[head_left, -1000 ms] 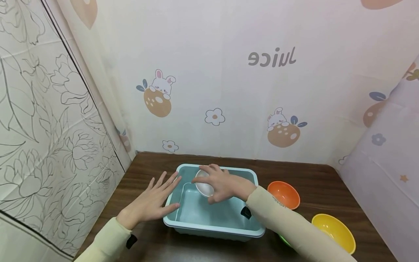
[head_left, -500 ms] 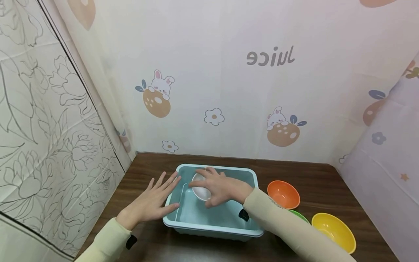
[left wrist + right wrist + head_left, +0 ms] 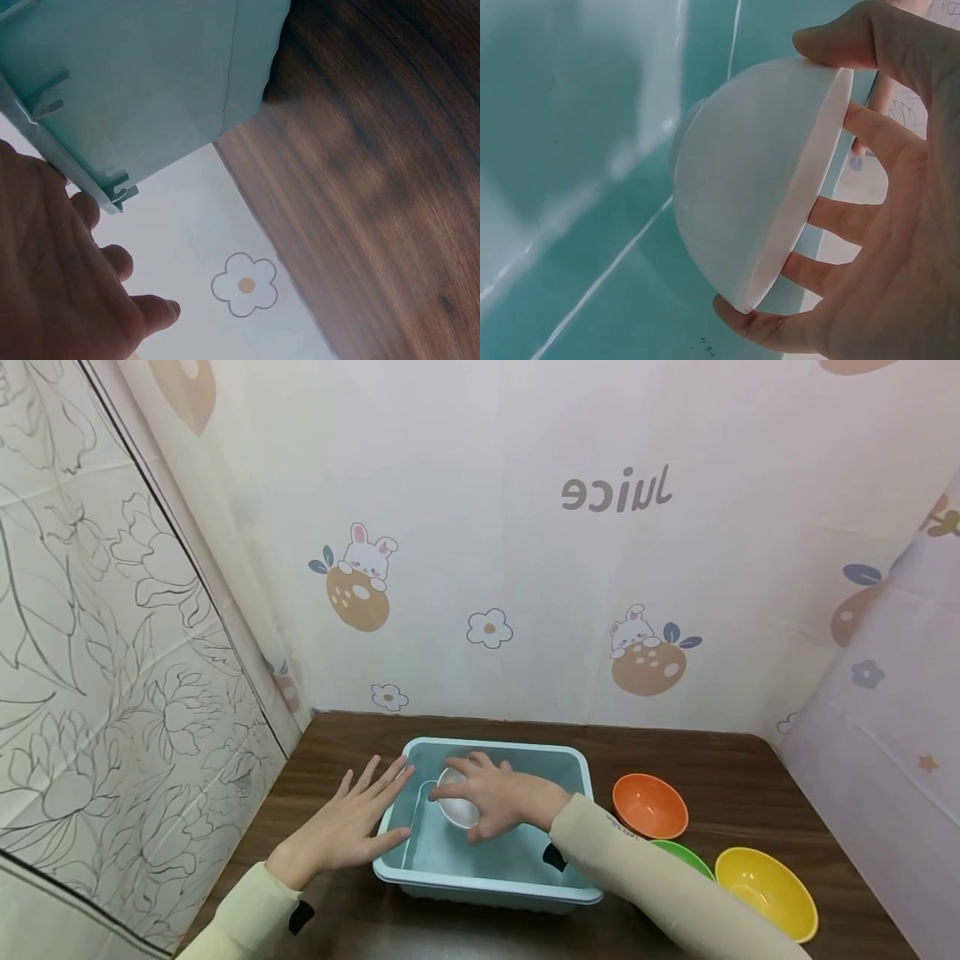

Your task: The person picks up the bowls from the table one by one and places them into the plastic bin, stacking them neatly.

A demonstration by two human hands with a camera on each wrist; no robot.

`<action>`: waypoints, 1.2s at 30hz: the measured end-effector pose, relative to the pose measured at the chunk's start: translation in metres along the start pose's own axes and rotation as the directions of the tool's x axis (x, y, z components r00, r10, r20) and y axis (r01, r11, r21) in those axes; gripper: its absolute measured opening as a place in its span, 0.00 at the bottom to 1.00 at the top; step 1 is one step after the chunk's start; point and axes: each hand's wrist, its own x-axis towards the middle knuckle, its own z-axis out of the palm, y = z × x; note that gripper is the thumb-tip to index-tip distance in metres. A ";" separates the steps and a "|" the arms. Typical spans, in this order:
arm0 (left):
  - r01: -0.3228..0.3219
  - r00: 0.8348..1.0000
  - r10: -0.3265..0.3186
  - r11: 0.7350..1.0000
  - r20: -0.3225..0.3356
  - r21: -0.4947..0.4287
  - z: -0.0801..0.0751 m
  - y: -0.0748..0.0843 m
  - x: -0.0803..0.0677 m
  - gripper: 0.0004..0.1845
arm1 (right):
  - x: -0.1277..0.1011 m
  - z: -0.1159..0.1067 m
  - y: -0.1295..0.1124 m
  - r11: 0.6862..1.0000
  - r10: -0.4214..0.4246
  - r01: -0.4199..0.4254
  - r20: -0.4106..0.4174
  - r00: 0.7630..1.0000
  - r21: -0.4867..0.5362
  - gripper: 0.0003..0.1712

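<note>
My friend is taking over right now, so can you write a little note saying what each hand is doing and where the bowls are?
Right hand: holds the white bowl on its side, fingers and thumb on its rim, inside the blue tub, near the tub's left wall. Whether it touches the bottom cannot be told.
Left hand: flat and open against the outside of the tub's left wall.
On the table, right of the tub: orange bowl, green bowl, yellow bowl.
Done: white bowl is in the tub.
Left: letting go of it; the three coloured bowls remain outside.
</note>
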 end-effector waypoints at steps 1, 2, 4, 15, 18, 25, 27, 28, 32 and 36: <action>0.001 1.000 -0.001 1.000 -0.002 0.000 0.000 0.000 0.000 0.45 | 0.001 0.001 -0.001 1.000 -0.001 0.001 0.001 1.000 -0.009 0.42; 0.002 1.000 -0.002 1.000 -0.002 0.000 0.000 0.000 0.000 0.45 | 0.002 0.001 -0.001 1.000 -0.004 0.004 0.003 1.000 -0.015 0.42; 0.005 1.000 -0.005 1.000 0.003 -0.003 0.001 -0.001 -0.001 0.45 | 0.005 0.002 -0.002 1.000 -0.010 0.010 0.006 1.000 -0.026 0.42; 0.007 1.000 -0.007 1.000 0.007 -0.010 0.001 0.000 0.000 0.45 | 0.016 0.009 -0.006 0.999 -0.007 0.009 0.066 0.998 -0.037 0.42; 0.004 1.000 -0.004 1.000 0.003 -0.006 0.001 -0.001 -0.001 0.45 | 0.019 0.011 -0.008 0.999 -0.011 0.015 0.090 0.996 -0.044 0.42; 0.004 1.000 -0.004 1.000 0.002 -0.015 0.000 0.000 0.000 0.45 | 0.025 0.016 -0.012 0.997 -0.012 0.021 0.130 0.991 -0.068 0.43; 0.003 1.000 -0.002 1.000 0.004 -0.015 0.000 0.000 0.000 0.45 | 0.027 0.017 -0.012 0.998 -0.011 0.020 0.139 0.990 -0.064 0.43; 0.001 1.000 0.000 1.000 0.004 -0.015 -0.001 0.000 -0.001 0.45 | 0.028 0.018 -0.012 0.998 -0.013 0.022 0.145 0.989 -0.060 0.43; 0.002 1.000 -0.002 1.000 0.002 -0.005 0.000 0.001 -0.001 0.45 | 0.030 0.021 -0.010 0.998 -0.024 0.034 0.153 0.988 -0.060 0.43; 0.007 1.000 -0.007 1.000 0.005 -0.001 -0.001 0.001 0.000 0.45 | 0.032 0.024 -0.007 0.996 -0.022 0.035 0.155 0.988 -0.084 0.43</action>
